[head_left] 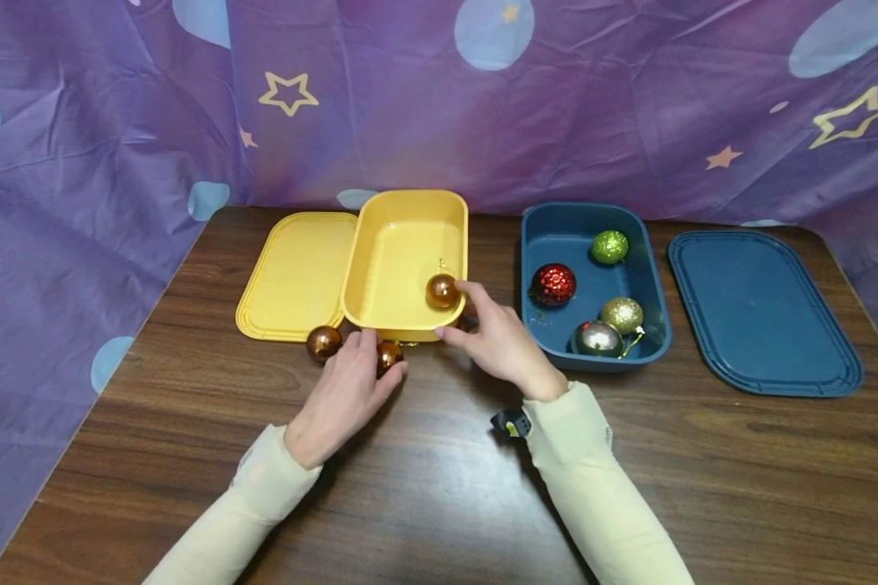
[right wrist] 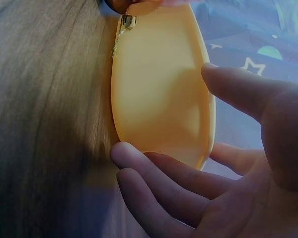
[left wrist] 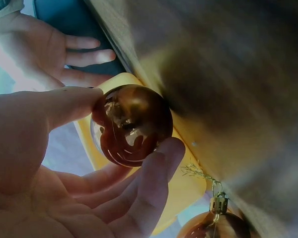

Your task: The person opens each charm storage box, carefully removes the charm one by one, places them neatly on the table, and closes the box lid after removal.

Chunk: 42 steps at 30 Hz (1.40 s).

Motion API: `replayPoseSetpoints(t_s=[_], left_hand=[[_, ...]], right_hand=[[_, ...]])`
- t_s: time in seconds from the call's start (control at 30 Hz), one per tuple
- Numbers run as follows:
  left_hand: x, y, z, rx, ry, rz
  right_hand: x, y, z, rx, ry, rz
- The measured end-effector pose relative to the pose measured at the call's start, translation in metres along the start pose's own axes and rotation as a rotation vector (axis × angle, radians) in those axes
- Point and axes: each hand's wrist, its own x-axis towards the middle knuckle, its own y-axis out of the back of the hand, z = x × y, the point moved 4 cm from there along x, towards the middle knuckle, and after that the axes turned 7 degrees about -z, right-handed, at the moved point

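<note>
My left hand [head_left: 344, 390] holds a shiny copper-brown Christmas ball [left wrist: 131, 125] between thumb and fingers, just in front of the yellow box [head_left: 402, 329]. Beside its fingers, a second brown ball [head_left: 324, 344] lies on the table; its gold cap and string show in the left wrist view. A third amber-brown ball [head_left: 442, 291] sits inside the yellow box, near the front right corner. Around that corner my right hand [head_left: 501, 337] is spread with loosely bent fingers, the thumb by the front wall. No ball shows in its grasp; whether it presses the box, I cannot tell.
Right of the yellow box stands a blue box [head_left: 654, 325] with several balls: red, green, gold and silver. The blue lid [head_left: 768, 313] lies flat farther right. A yellow lid [head_left: 296, 276] lies at the left. A purple curtain [head_left: 380, 106] hangs behind the table.
</note>
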Motion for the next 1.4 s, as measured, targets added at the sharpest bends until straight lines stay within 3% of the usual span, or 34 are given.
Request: replayPoseSetpoints(t_s=[1.2, 1.4], left_hand=[[0.0, 0.005, -0.002, 0.004, 0.011, -0.029], [-0.002, 0.014, -0.002, 0.092, 0.015, 0.006]], right_hand=[[-0.001, 0.0, -0.001, -0.003, -0.006, 0.0], [-0.001, 0.0, 0.0, -0.011, -0.009, 0.004]])
